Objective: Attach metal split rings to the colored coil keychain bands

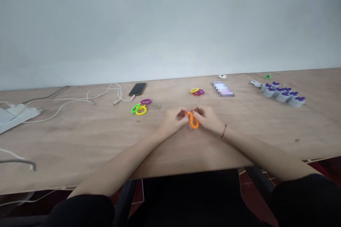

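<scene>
An orange spiral coil band [193, 120] hangs between both hands over the middle of the wooden table [80, 142]. My left hand [172, 121] pinches its upper end from the left, fingers closed. My right hand [209, 118], with a thin dark cord at the wrist, pinches the same end from the right. What else the fingertips hold there is too blurred to tell.
Green, yellow and purple coil bands [140, 107] lie left of the hands beside small metal rings [156, 105]. More coil bands [197, 92] lie behind. A phone [137, 89] with white cables, white chargers [16, 113], and several purple-topped small tubs [283, 94] sit further out.
</scene>
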### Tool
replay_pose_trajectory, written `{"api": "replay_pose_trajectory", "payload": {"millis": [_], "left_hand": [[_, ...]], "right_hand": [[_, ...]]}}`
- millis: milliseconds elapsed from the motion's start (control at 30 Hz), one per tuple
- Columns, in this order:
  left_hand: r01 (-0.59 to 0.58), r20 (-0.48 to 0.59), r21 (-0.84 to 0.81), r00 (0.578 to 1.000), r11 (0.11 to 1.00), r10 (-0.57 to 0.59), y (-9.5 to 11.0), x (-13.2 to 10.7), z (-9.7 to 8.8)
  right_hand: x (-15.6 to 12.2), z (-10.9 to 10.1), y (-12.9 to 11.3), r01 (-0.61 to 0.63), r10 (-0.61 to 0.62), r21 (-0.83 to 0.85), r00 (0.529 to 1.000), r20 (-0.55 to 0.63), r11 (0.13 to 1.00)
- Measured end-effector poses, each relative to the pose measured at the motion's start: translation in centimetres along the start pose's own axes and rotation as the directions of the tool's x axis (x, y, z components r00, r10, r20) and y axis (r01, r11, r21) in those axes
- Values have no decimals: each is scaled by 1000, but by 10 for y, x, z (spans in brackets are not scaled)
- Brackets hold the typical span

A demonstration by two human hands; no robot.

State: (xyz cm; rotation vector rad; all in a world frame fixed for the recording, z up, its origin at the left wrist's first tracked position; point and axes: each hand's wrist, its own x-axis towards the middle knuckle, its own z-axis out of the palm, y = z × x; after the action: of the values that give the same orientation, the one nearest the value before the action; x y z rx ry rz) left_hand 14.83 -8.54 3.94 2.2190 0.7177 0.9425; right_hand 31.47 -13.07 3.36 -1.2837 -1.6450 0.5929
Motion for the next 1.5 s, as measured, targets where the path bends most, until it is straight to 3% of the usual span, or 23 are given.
{"api": "replay_pose_trajectory", "payload": {"millis": [100,167,267,333,433,567,800,1000,1167,1333,1500], "left_hand": [[-41,-34,125,998,991,46,2,0,-1],[-35,-51,114,998,993,41,2,0,1],[51,-31,-87,998,995,-54,-1,-1,6],[129,-2,-234,991,964,-133,-3,-2,10],[175,-3,-311,983,934,-185,-6,-2,13],[159,13,-294,987,942,-162,-6,-1,9],[197,168,-297,974,934,-152,-8,3,2],[148,167,-237,980,960,-110,-6,0,2],[64,29,-54,998,996,-63,3,-3,2],[-112,-45,235,991,965,126,2,-6,1],[-226,-36,262,969,938,243,-1,-7,1]], "right_hand": [[2,4,-1,-73,74,104,997,-2,992],[2,8,-3,-177,176,212,984,25,961],[1,13,-4,-343,333,363,938,93,866],[1,15,-4,-382,367,407,923,119,830],[0,14,-2,-311,289,370,951,115,876],[1,4,-2,-92,72,182,991,115,979],[2,-17,-2,119,-109,-25,963,247,993],[4,-17,-1,186,-144,-126,948,283,975],[7,-9,0,12,-13,6,975,221,1000],[4,-1,-6,-178,146,196,975,167,964],[0,6,-8,-325,287,387,946,153,863]]}}
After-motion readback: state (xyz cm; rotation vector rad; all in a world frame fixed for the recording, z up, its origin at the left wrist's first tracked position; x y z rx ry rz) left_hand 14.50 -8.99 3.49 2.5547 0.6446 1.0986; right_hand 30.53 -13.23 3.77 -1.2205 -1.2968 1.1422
